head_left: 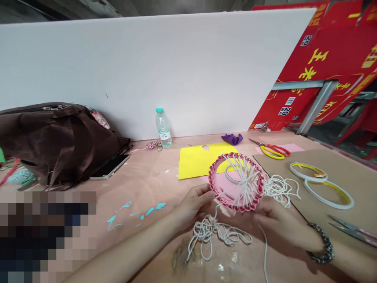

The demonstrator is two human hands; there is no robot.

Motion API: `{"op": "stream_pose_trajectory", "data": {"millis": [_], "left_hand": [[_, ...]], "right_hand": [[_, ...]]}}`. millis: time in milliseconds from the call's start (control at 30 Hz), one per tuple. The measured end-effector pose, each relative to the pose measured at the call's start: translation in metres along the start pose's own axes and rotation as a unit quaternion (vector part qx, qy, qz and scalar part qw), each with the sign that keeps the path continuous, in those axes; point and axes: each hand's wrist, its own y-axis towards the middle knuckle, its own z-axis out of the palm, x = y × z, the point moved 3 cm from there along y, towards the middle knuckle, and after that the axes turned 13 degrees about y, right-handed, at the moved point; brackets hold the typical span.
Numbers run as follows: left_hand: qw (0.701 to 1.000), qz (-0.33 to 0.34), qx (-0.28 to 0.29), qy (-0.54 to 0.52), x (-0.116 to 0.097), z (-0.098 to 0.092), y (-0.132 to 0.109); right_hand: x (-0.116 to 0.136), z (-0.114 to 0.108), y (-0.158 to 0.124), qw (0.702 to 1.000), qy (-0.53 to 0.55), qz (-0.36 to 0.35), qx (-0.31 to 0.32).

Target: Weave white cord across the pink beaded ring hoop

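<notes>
A pink ring with a scalloped rim [212, 175] is held up over the table, strung across with many strands of white cord [244, 177] that fan over its opening. My left hand [196, 202] pinches the ring's lower left edge between thumb and fingers. At the lower right edge, my right hand [272, 218] curls its fingers against the rim; its fingertips are partly hidden. A loose white cord [266, 251] hangs just below this hand. Beneath the ring lies a tangled heap of white cord [210, 232], and another white tangle [281, 189] is to its right.
Yellow sheets [191, 161] lie behind the ring. On the right are red-and-yellow scissors [275, 151], two white tape rings [328, 192] and more scissors [350, 228] on brown cardboard [282, 165]. A bottle [163, 127], phone [110, 167] and brown bag [64, 137] stand or lie left.
</notes>
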Motion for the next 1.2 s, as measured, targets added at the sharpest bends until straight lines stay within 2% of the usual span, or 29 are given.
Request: {"op": "stream_pose_trajectory", "data": {"millis": [67,133,200,267,333,433,533,600,700,800,900,967,1067,1133,1200], "left_hand": [[1.000,0.000,0.004,-0.001,-0.001,0.001,0.000],[1.000,0.012,0.010,-0.007,-0.003,0.001,0.000],[1.000,0.020,0.018,-0.008,-0.003,0.000,0.000],[0.999,0.023,0.027,-0.005,-0.002,-0.002,0.000],[0.999,0.029,0.039,-0.005,-0.001,-0.003,0.000],[0.998,0.031,0.044,-0.010,-0.001,-0.003,0.001],[0.999,0.023,0.044,-0.015,-0.004,-0.001,0.008],[0.998,0.013,0.058,-0.019,-0.005,0.002,0.013],[0.997,0.003,0.079,-0.025,-0.006,0.004,0.018],[0.997,0.001,0.075,-0.025,-0.006,0.002,0.017],[0.997,0.008,0.068,-0.023,-0.006,0.001,0.015],[0.998,0.012,0.054,-0.016,-0.006,0.000,0.015],[0.999,0.022,0.030,-0.005,-0.007,0.000,0.017],[0.999,0.025,0.028,-0.001,-0.007,0.002,0.018],[0.999,0.017,0.030,0.002,-0.006,0.004,0.018]], "right_hand": [[-0.010,-0.029,0.005,0.999,-0.017,-0.017,-0.047],[-0.028,-0.066,0.011,0.989,-0.046,-0.005,-0.144],[-0.046,-0.098,0.013,0.961,-0.084,0.046,-0.259],[-0.052,-0.111,0.012,0.935,-0.124,0.044,-0.329],[-0.044,-0.100,0.010,0.937,-0.151,-0.013,-0.315],[-0.021,-0.052,0.009,0.971,-0.127,-0.090,-0.179],[0.000,-0.007,0.013,0.994,-0.059,-0.090,-0.032],[0.006,0.006,0.017,0.995,-0.052,-0.089,0.002],[0.006,0.001,0.022,0.992,-0.069,-0.101,-0.029],[-0.005,-0.019,0.027,0.989,-0.061,-0.099,-0.087],[-0.022,-0.046,0.036,0.979,-0.018,-0.065,-0.193],[-0.035,-0.062,0.041,0.960,0.029,-0.040,-0.274],[-0.046,-0.073,0.042,0.930,0.059,-0.031,-0.361],[-0.043,-0.070,0.036,0.919,0.056,-0.052,-0.386],[-0.032,-0.057,0.030,0.931,0.043,-0.100,-0.347]]}}
